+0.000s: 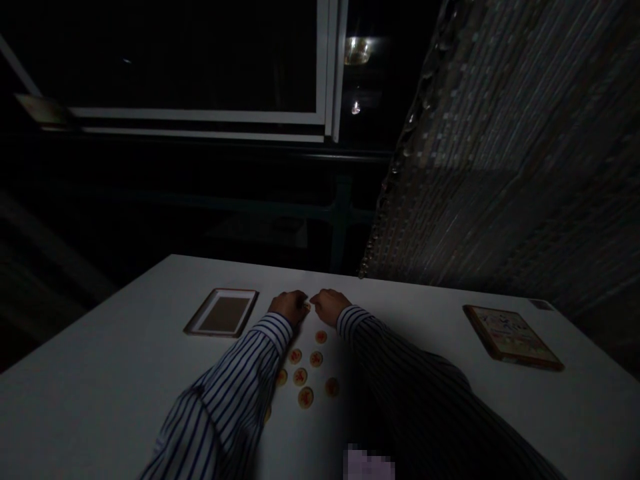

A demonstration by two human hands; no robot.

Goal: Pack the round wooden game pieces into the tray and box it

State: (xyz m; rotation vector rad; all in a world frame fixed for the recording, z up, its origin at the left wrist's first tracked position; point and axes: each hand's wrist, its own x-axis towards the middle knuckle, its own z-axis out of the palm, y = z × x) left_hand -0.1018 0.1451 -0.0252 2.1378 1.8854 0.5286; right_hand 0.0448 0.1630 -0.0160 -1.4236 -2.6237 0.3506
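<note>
Round wooden Chinese chess pieces with red characters (300, 377) lie scattered on the white table between my forearms. Beyond them, my left hand (290, 307) and my right hand (329, 306) meet near the table's far side, fingers curled and fingertips almost touching. A small part of one Chinese chess piece (307, 306) shows between the fingertips, at the left hand's fingers. The right fingers are pinched close beside it, but dim light hides what they hold, if anything. My left sleeve partly covers a few pieces.
An open box bottom or tray (223, 314) lies left of my hands. A flat box lid with printed writing (510, 335) is at the right, near a small dark card (541, 305). A beaded curtain (450, 147) hangs beyond the table's right side. The white table (120, 353) ends before a dark window.
</note>
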